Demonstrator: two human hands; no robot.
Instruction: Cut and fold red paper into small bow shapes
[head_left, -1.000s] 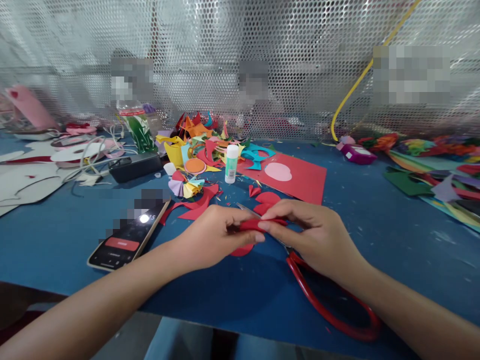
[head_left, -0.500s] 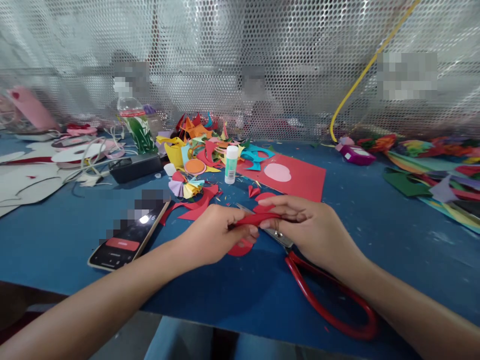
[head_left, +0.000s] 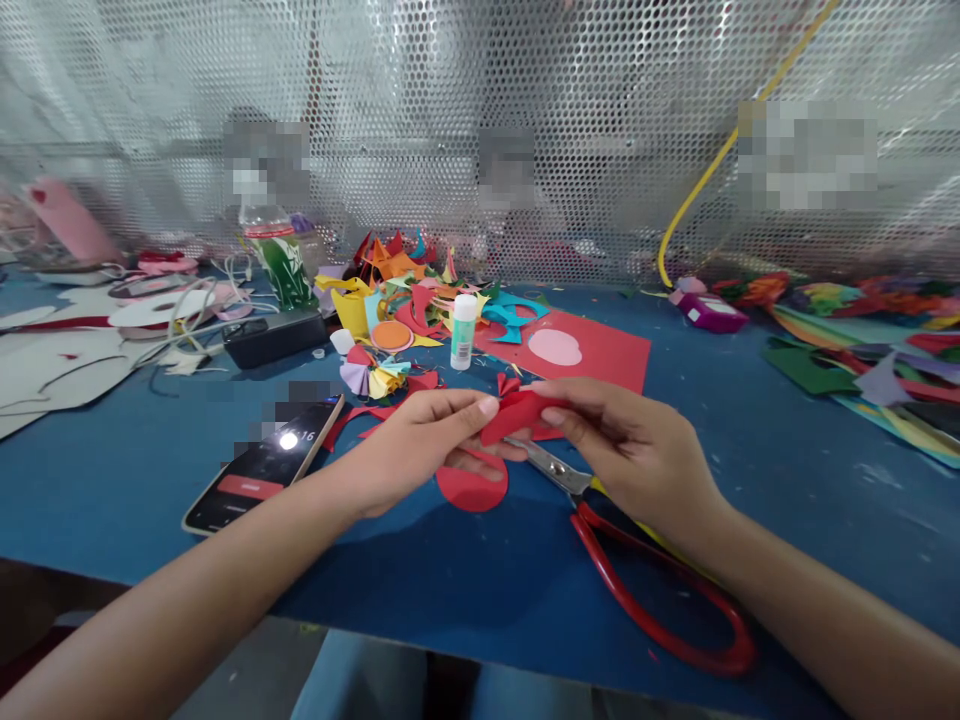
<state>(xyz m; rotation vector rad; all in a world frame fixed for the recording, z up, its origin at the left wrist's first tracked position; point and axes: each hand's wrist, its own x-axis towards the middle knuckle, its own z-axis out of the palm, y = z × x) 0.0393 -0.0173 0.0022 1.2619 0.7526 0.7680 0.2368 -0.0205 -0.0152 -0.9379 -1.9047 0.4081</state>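
Note:
A folded piece of red paper is pinched between both hands above the table. My left hand grips its left end with thumb and forefinger, the lower fingers spread beneath. At the other end, the fingertips of my right hand are closed on the paper. Beneath the left fingers lies a red paper circle. Large scissors with red handles rest on the table below the right hand, their blade tips partly covered. Just beyond the hands is a small folded red piece.
Beyond the hands stand a glue stick and a red sheet with a pink oval. A phone lies left of my forearm. Coloured paper scraps, a bottle and a black case sit farther back, before a perforated metal screen.
The red paper has been raised slightly and turned so its broader face shows. The left fingers have loosened and spread beneath it, leaving more of the red circle visible.

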